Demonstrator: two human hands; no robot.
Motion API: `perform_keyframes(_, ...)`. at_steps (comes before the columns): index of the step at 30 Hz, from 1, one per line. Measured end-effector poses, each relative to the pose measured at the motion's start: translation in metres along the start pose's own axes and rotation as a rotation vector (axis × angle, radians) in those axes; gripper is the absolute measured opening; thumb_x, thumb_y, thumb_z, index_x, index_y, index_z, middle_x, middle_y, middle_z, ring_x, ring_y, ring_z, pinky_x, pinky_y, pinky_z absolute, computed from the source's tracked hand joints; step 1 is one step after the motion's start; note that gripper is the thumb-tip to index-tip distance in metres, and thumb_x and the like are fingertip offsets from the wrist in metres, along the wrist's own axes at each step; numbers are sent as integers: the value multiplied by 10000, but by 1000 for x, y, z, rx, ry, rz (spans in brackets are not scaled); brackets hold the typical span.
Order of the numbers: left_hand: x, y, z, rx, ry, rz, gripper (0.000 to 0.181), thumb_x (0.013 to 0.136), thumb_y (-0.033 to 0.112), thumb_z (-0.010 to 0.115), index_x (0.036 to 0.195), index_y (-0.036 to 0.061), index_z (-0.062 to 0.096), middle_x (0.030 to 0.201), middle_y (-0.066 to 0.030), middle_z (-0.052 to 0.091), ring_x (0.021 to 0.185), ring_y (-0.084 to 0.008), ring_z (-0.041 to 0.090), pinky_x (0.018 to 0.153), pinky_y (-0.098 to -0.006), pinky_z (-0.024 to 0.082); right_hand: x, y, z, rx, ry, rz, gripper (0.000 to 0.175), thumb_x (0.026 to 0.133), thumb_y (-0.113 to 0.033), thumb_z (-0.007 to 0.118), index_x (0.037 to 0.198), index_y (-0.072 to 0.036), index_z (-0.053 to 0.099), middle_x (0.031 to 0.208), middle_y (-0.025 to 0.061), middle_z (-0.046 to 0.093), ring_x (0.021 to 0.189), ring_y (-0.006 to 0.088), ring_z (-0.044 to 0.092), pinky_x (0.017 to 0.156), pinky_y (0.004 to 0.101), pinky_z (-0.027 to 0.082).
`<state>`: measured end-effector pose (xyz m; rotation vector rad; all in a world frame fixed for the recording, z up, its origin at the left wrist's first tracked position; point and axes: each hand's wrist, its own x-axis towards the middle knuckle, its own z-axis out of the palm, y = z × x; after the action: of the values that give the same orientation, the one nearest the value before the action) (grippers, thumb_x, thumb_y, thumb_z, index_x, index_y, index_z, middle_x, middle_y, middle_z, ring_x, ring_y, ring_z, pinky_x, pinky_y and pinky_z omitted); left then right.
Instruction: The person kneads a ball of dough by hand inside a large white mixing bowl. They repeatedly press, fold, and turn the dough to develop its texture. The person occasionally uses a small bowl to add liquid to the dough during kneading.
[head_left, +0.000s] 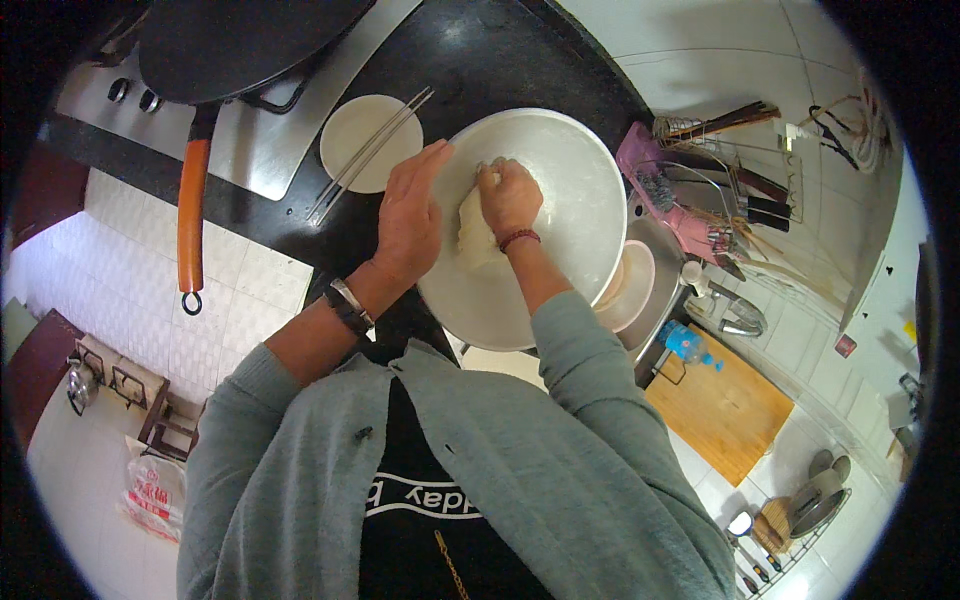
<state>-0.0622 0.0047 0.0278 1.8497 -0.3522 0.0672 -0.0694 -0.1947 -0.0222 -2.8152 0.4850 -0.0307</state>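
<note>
A wide metal basin (577, 187) stands on the dark countertop with a lump of pale dough (476, 232) inside it. My right hand (510, 196) is closed in a fist, pressed on the upper right of the dough; the fingertips are partly hidden. My left hand (411, 214) rests its edge at the basin's left rim, palm turned towards the basin, fingers extended and holding nothing. Left of the basin is a white bowl (360, 127) with a pair of metal chopsticks (371, 155) lying across it.
A black pan with an orange handle (191, 214) sits on the stove (247, 150) at the upper left. To the right are another bowl (637, 289) by the sink, a faucet (739, 315), a pink utensil rack (686, 225), a plastic bottle (682, 341) and a wooden cutting board (724, 405).
</note>
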Motion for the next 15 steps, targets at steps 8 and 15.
perform_keyframes(8,0,-3,2,58,19,22,655,803,-158,496,1424,47,526,1423,-192,566,1325,-399,508,1165,-473,379,2,-6,-16,31,-63,-86,360,956,-398,646,898,-54,734,929,149,718,873,365,674,785,470,530)
perform_keyframes(15,2,-5,6,60,22,24,661,801,-166,518,1426,49,518,1403,-183,570,1303,-394,515,1149,-474,402,-62,-2,-68,121,-104,-143,411,954,-438,653,914,-39,741,1001,178,719,908,362,660,813,482,531)
